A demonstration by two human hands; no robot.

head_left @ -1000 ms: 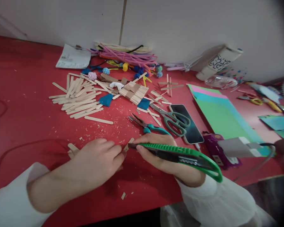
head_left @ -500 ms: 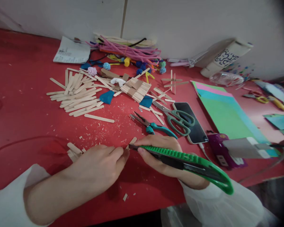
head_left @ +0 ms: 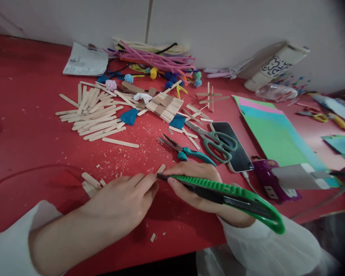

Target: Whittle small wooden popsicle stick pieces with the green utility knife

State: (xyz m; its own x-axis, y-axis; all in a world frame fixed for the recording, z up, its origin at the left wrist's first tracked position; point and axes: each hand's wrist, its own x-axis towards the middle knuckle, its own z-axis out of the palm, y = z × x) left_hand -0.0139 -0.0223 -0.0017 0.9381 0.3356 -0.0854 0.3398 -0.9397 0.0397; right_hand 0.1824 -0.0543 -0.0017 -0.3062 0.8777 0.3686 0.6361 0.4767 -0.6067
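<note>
- Step in hand: I am trimming a short craft stick piece [head_left: 160, 170] with a green utility knife [head_left: 227, 191], low in the middle of the frame, at the near edge of the red desk [head_left: 31, 145].
- My left hand [head_left: 123, 195] lies palm down, fingers drawn together, with the fingertips pinching the near end of the stick piece and holding it to the desk.
- My right hand [head_left: 195, 184] is closed round the front of the knife handle. The dark blade tip touches the stick piece just beside my left fingertips.
- As I judge it, the next move calls for steady pressure on the blade, directed away from my left fingers, since they sit right next to the edge.
- The stick piece is pale, flat wood with 1 rounded end showing. It points toward the upper right, and most of it is hidden by my fingers.
- Wood shavings [head_left: 123, 161] dot the desk around it, and a few cut stubs [head_left: 89, 182] lie left of my left hand.
- Above, toward the centre, lie the pile of whole sticks [head_left: 94, 115], teal pliers [head_left: 186, 151] and scissors [head_left: 215, 143], well apart from my hands.
</note>
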